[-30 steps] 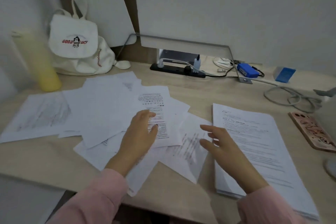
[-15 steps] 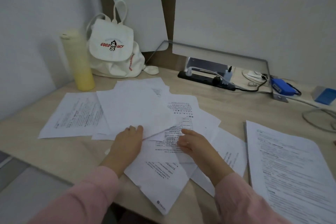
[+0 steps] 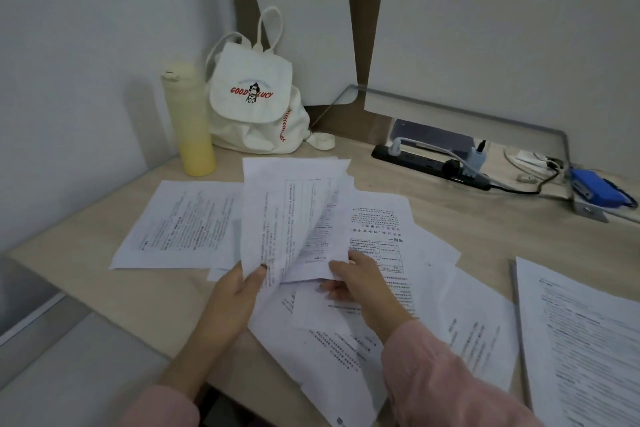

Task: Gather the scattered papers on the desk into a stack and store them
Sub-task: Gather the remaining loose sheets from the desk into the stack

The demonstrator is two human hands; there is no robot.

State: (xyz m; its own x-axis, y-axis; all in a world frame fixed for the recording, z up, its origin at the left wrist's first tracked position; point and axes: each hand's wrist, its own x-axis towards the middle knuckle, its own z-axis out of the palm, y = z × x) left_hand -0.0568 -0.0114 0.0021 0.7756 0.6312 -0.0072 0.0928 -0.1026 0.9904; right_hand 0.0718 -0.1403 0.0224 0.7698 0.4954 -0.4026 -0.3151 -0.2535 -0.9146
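Half a second ago both hands lay flat on the spread of paper; now they have raised a few sheets (image 3: 294,215) off the desk (image 3: 86,274), tilted up toward the camera in the middle of the frame. The left hand (image 3: 239,291) grips the lower left edge of these lifted sheets, thumb on the front and fingers behind. The right hand (image 3: 356,282) pinches their lower right corner. The sheets are white with printed text and a table, and they fan apart at the top, one page curling.

The other loose papers (image 3: 384,319) lie overlapped at odd angles below and right of the hands, some hanging over the near edge of the desk. One printed sheet (image 3: 180,222) lies flat to the left, partly under the lifted ones. A thicker, squared stack of printed pages (image 3: 581,340) sits at the right edge of the frame, apart from the scatter.

At the upper left stand a pale yellow bottle (image 3: 190,125) and, just beside it, a white canvas backpack (image 3: 256,104) against the wall. A black power strip (image 3: 426,163) with plugs and cables runs along the back, and a blue object (image 3: 595,187) lies at the far right.
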